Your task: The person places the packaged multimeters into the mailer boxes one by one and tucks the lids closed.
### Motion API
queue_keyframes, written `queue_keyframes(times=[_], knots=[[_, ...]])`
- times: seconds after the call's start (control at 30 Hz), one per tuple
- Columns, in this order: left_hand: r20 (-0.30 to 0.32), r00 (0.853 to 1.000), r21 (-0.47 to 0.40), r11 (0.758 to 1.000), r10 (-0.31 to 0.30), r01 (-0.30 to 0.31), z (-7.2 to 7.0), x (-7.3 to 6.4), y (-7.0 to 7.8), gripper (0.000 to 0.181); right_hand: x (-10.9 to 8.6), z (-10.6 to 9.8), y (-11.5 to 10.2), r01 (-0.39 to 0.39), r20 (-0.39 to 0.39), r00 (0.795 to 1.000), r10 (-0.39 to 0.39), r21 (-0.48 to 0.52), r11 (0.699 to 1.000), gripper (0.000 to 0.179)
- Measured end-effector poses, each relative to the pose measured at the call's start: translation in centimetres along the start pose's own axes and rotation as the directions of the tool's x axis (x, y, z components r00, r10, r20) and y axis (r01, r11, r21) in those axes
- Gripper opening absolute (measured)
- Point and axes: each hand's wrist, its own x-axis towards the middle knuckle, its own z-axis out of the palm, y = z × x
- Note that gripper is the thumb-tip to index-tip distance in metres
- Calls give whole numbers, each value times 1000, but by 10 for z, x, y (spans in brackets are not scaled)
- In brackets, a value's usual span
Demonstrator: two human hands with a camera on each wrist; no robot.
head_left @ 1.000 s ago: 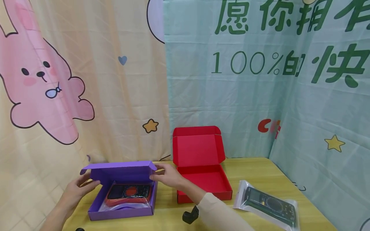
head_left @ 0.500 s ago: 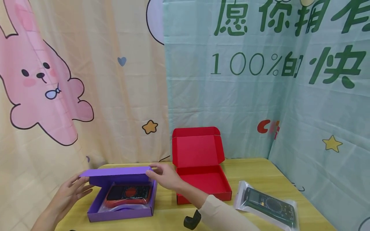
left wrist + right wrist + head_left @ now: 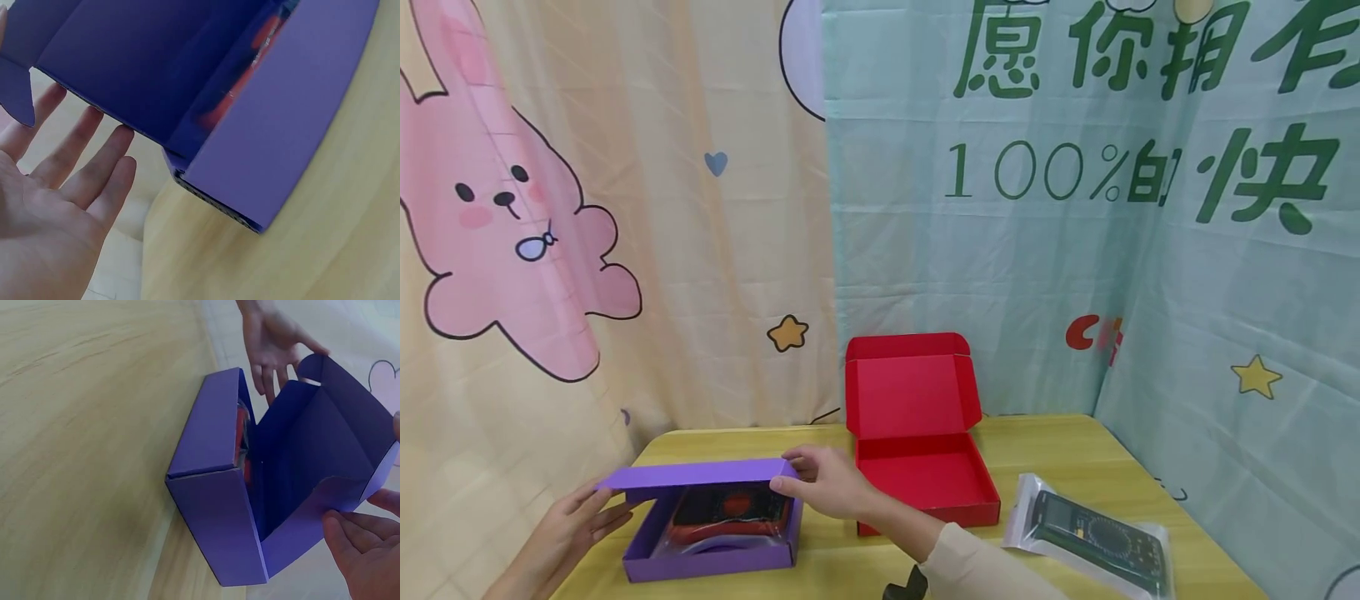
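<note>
A purple cardboard box [image 3: 711, 563] rests at the table's left side with its lid [image 3: 700, 473] tilted partway down. Inside lies a red-and-black multimeter [image 3: 730, 512] in clear plastic, its upper part covered by the lid in the head view. My right hand [image 3: 831, 483] pinches the lid's right front corner; in the right wrist view its thumb [image 3: 337, 528] lies against the side flap. At the lid's left end is my left hand [image 3: 561, 533]. Its fingers [image 3: 78, 140] extend along the lid's side edge in the left wrist view, touching it.
An open red box [image 3: 928, 483] stands right of the purple one, its lid upright. Farther right lies a dark green multimeter [image 3: 1101, 537] in a clear bag. A small black object [image 3: 906, 585] sits at the front by my right sleeve. Printed curtains [image 3: 722, 250] hang behind the table.
The purple lid has come down lower over the red multimeter. Both hands have moved down with it, and the left fingers have straightened.
</note>
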Motion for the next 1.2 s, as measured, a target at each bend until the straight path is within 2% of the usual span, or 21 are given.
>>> queue_keyframes(times=[0.1,0.23,0.37,0.53,0.6,0.8,0.93,1.03,1.1,1.17,1.2], knots=[[52,999,-45,999,10,-8,-3,-4,-3,59,-3,2,1,25,21,999,-25,-19,1000,50],[93,996,-89,996,-13,21,-7,-9,-4,59,-7,4,2,37,43,998,-36,-33,999,49],[125,992,-94,995,-31,43,-9,-12,-5,61,-10,5,4,39,50,998,-37,-35,999,47],[197,980,-95,995,5,14,-11,-13,-8,62,-14,7,7,44,60,997,-41,-40,998,47],[208,978,-83,997,10,8,-11,-14,-9,62,-16,8,8,38,62,997,-36,-42,998,47],[178,982,-75,995,-57,71,-13,-21,-9,62,-20,12,10,59,73,996,-57,-35,998,44],[179,981,-58,995,-71,83,-16,-26,-9,61,-22,15,12,85,83,993,-78,-84,993,44],[93,986,66,989,-138,133,-16,-29,-7,59,-24,15,13,100,91,992,-88,-140,985,46],[28,983,162,972,-179,173,-14,-30,-5,58,-25,14,14,121,103,989,-103,-180,976,47],[-11,980,241,951,-199,196,-13,-31,-4,58,-26,14,15,142,118,986,-119,-213,967,47],[-8,980,254,948,-197,193,-12,-31,-4,58,-27,14,15,148,126,985,-122,-223,963,48]])
